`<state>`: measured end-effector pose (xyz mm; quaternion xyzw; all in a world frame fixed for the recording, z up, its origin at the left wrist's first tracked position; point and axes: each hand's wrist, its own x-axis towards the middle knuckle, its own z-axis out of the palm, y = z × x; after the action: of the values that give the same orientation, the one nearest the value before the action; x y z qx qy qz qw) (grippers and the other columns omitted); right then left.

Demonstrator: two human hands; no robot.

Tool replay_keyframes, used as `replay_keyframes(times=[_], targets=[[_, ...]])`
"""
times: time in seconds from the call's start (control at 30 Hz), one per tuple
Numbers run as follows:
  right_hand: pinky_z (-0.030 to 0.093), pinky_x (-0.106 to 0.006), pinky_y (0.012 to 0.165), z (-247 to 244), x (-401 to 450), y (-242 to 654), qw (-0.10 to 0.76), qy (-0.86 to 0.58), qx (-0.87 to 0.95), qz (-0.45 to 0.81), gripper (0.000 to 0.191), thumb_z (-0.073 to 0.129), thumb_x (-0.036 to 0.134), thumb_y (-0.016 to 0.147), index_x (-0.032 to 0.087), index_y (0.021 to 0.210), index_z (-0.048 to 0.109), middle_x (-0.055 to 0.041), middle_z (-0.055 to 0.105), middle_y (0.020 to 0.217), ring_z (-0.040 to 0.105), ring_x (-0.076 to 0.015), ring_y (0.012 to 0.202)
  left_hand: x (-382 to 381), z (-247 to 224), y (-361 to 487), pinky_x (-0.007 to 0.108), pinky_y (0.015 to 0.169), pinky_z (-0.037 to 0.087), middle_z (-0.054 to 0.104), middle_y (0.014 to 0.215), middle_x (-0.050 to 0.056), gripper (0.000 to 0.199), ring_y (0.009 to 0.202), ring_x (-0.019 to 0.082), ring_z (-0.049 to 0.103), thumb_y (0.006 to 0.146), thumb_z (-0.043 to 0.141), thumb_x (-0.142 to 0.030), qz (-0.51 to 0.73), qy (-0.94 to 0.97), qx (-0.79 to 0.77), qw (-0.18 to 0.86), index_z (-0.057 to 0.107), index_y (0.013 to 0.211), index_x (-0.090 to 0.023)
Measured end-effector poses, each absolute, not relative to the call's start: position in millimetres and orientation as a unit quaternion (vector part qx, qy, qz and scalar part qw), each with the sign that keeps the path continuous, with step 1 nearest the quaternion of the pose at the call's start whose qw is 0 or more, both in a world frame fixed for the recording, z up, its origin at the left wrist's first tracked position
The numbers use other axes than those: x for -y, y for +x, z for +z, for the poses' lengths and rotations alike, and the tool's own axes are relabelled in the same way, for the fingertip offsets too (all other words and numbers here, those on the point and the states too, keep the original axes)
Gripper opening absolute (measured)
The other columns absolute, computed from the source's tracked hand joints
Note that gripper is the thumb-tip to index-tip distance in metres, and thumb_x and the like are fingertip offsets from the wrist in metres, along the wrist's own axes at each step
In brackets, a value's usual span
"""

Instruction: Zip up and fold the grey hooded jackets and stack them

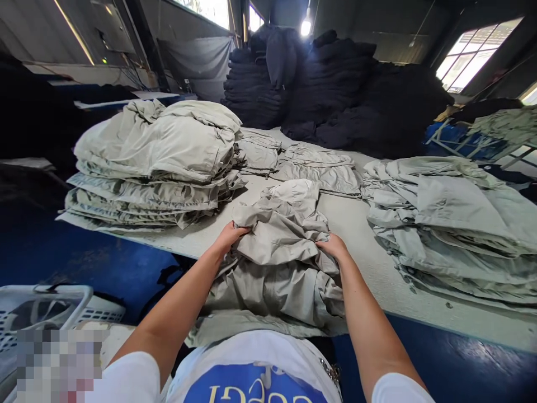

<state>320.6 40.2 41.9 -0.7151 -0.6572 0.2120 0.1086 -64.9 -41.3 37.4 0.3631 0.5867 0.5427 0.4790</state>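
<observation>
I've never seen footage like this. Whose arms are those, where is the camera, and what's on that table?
There's no machine here, just a person's bare arms. A camera worn on their head looks forward and down, so their white T-shirt shows at the bottom. Their left hand and right hand grasp a crumpled pale grey-green garment on a long pale table. Stacks of similar garments and lie on either side, and a dark pile of clothing rises behind.
</observation>
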Motion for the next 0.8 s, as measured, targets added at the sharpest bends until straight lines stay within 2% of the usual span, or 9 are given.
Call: replay_keyframes(times=[0.1, 0.23, 0.33, 0.43, 0.57, 0.63, 0.73, 0.8], targets=[[0.054, -0.034, 0.084, 45.6, -38.0, 306.4, 0.136, -0.699, 0.662, 0.234, 0.035, 0.073, 0.037, 0.078, 0.022, 0.108, 0.081, -0.0110, 0.081, 0.107, 0.074, -0.0302, 0.102, 50.8, 50.9, -76.6, 0.040, 0.099, 0.057, 0.081, 0.115, 0.014, 0.064, 0.110, 0.032, 0.073, 0.053, 0.093, -0.035, 0.550, 0.383, -0.584, 0.457, 0.074, 0.111, -0.014], [0.052, -0.032, 0.079, 51.8, -32.5, 292.3, 0.202, -0.687, 0.655, 0.241, 0.025, 0.065, 0.031, 0.078, 0.019, 0.091, 0.082, -0.0097, 0.081, 0.092, 0.073, -0.0299, 0.095, 59.6, 83.1, -89.9, 0.040, 0.111, 0.052, 0.079, 0.121, 0.013, 0.062, 0.121, 0.031, 0.069, 0.059, 0.094, -0.039, 0.558, 0.451, -0.581, 0.384, 0.072, 0.112, -0.016], [0.052, -0.030, 0.075, 60.0, -32.7, 287.5, 0.257, -0.665, 0.656, 0.249, 0.024, 0.059, 0.030, 0.075, 0.018, 0.082, 0.078, -0.0062, 0.077, 0.080, 0.072, -0.0275, 0.088, 65.3, 117.6, -97.5, 0.042, 0.110, 0.053, 0.080, 0.111, 0.011, 0.058, 0.119, 0.030, 0.069, 0.065, 0.091, -0.051, 0.550, 0.523, -0.564, 0.325, 0.072, 0.109, -0.018], [0.052, -0.029, 0.070, 79.2, -38.4, 284.6, 0.323, -0.633, 0.655, 0.256, 0.031, 0.054, 0.038, 0.076, 0.017, 0.085, 0.075, -0.0035, 0.074, 0.076, 0.069, -0.0247, 0.081, 67.7, 158.7, -108.9, 0.042, 0.106, 0.056, 0.080, 0.100, 0.008, 0.053, 0.111, 0.029, 0.071, 0.069, 0.087, -0.060, 0.565, 0.563, -0.542, 0.264, 0.073, 0.100, -0.020], [0.051, -0.031, 0.066, 136.6, -44.2, 267.6, 0.513, -0.540, 0.594, 0.304, 0.040, 0.067, 0.053, 0.073, 0.017, 0.090, 0.075, -0.0033, 0.074, 0.079, 0.064, -0.0218, 0.073, 64.6, 222.7, -142.0, 0.041, 0.095, 0.061, 0.077, 0.084, 0.005, 0.051, 0.092, 0.024, 0.072, 0.068, 0.088, -0.064, 0.609, 0.581, -0.514, 0.164, 0.071, 0.084, -0.019], [0.052, -0.032, 0.067, 177.0, -44.0, 249.8, 0.573, -0.503, 0.567, 0.313, 0.042, 0.078, 0.055, 0.070, 0.018, 0.090, 0.076, -0.0040, 0.075, 0.081, 0.064, -0.0212, 0.073, 61.8, 258.3, -166.6, 0.042, 0.093, 0.062, 0.077, 0.079, 0.004, 0.053, 0.087, 0.022, 0.071, 0.067, 0.090, -0.064, 0.635, 0.583, -0.492, 0.120, 0.072, 0.083, -0.016], [0.052, -0.034, 0.067, 235.3, -43.1, 220.1, 0.614, -0.470, 0.563, 0.290, 0.037, 0.085, 0.054, 0.072, 0.022, 0.088, 0.076, -0.0027, 0.074, 0.080, 0.063, -0.0204, 0.071, 56.9, 310.3, -205.1, 0.052, 0.101, 0.058, 0.078, 0.088, 0.004, 0.062, 0.098, 0.024, 0.072, 0.065, 0.095, -0.060, 0.661, 0.583, -0.469, 0.057, 0.075, 0.097, -0.010], [0.050, -0.034, 0.061, 264.3, -43.7, 205.9, 0.630, -0.438, 0.580, 0.273, 0.032, 0.088, 0.052, 0.073, 0.024, 0.082, 0.075, -0.0006, 0.070, 0.073, 0.061, -0.0199, 0.065, 52.9, 337.8, -224.3, 0.058, 0.105, 0.053, 0.078, 0.100, 0.003, 0.066, 0.109, 0.027, 0.071, 0.075, 0.089, -0.061, 0.696, 0.529, -0.486, -0.014, 0.075, 0.111, -0.008]])
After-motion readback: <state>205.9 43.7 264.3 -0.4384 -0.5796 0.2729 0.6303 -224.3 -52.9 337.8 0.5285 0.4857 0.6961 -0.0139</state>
